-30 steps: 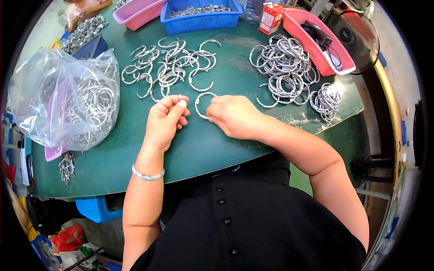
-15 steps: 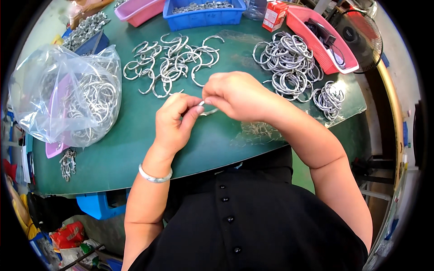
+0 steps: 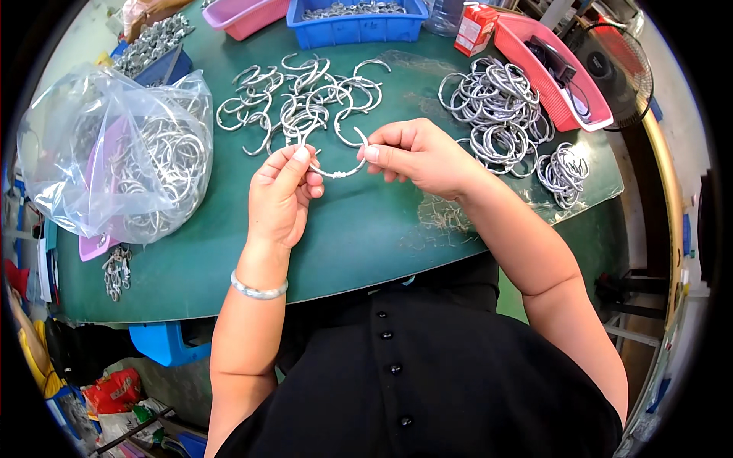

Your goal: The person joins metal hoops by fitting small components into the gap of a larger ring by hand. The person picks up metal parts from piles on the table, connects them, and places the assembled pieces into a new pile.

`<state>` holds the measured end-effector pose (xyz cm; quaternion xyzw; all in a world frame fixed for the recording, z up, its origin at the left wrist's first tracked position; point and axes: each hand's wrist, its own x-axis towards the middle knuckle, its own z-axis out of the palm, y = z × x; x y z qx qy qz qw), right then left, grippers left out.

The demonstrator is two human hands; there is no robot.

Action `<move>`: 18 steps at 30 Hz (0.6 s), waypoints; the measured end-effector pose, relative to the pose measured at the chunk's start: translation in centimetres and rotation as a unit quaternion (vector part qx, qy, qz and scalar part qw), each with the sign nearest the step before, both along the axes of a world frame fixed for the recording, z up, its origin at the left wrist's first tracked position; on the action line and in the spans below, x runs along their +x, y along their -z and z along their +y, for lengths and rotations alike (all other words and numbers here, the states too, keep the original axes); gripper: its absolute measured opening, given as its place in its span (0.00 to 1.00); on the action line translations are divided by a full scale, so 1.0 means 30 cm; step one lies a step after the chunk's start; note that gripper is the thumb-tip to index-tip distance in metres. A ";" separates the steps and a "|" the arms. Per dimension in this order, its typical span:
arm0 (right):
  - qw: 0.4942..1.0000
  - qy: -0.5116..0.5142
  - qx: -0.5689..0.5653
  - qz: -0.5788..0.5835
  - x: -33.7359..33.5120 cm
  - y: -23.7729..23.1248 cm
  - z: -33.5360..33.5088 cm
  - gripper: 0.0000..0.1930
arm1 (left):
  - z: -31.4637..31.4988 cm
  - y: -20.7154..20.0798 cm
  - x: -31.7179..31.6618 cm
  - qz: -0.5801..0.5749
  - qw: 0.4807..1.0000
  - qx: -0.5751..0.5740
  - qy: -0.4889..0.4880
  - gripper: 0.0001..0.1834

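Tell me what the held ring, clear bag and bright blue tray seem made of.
Held ring: likely metal, silvery, given its bright glints. Clear bag: apparently plastic film, glossy, transparent and creased. Bright blue tray: probably plastic, smooth, evenly coloured.

One left hand (image 3: 279, 189) and one right hand (image 3: 427, 156) are counted, with one ring (image 3: 337, 175) held between them. One bracelet (image 3: 259, 291) is worn. Two heaps of rings, one large heap (image 3: 495, 99) and one small heap (image 3: 563, 174), are seen; their overlapping rings cannot be numbered. Two pink bins (image 3: 553, 104), one plastic bag (image 3: 57, 175), one carton (image 3: 475, 32), one fan (image 3: 617, 76) and four buttons (image 3: 395, 369) are also shown.
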<state>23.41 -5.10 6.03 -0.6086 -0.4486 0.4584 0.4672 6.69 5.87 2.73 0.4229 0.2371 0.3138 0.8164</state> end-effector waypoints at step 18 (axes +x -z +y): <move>0.991 0.000 -0.035 0.133 0.023 0.040 0.000 0.09 | -0.008 -0.006 -0.009 -0.003 0.998 -0.034 0.057 0.05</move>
